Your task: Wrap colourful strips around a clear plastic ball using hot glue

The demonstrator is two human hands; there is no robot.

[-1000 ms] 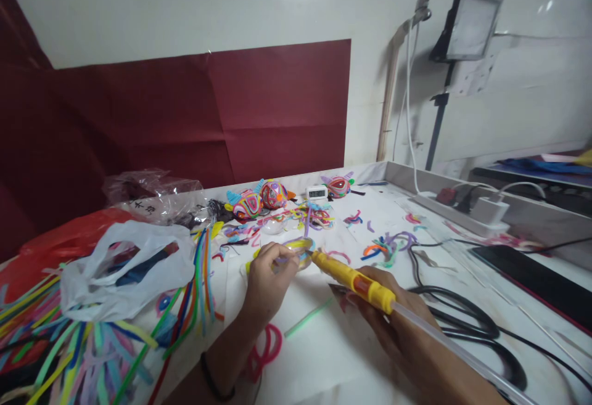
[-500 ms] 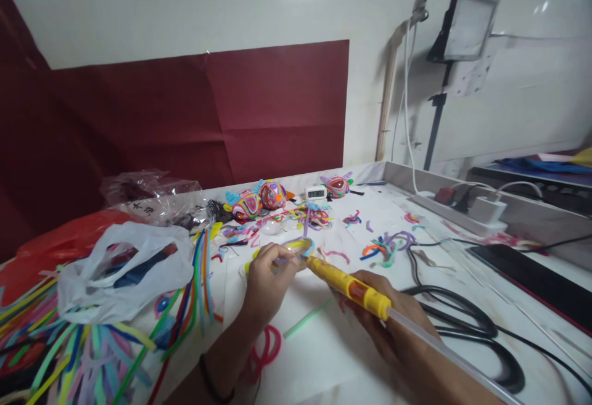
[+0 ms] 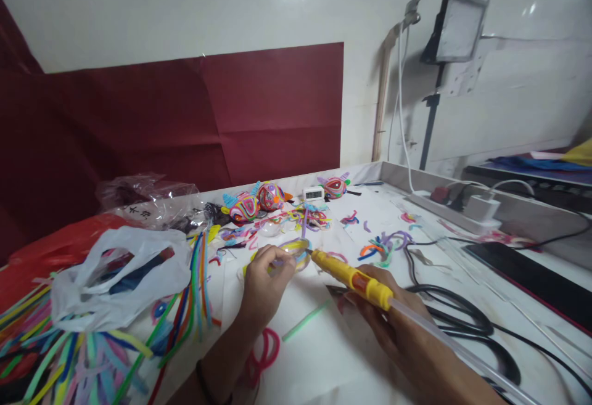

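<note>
Two at once: pinching yellow-banded piece (image 3: 300, 246) between thumb and fingers of left hand (image 3: 267, 283), over desk (image 3: 319, 368); right hand (image 3: 395, 326) grip curled closed around yellow glue gun (image 3: 341, 271), pointing at piece. Probably gluing; calls next for steady piece, careful aim.

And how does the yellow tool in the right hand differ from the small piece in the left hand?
Shape: the yellow tool is long and straight; the small piece is rounded.
Colour: the tool is mostly yellow; the piece mixes yellow with pale blue.
Size: the tool looks longer than the visible part of the piece, partly hidden by the left hand.
Both are held, close together.
</note>
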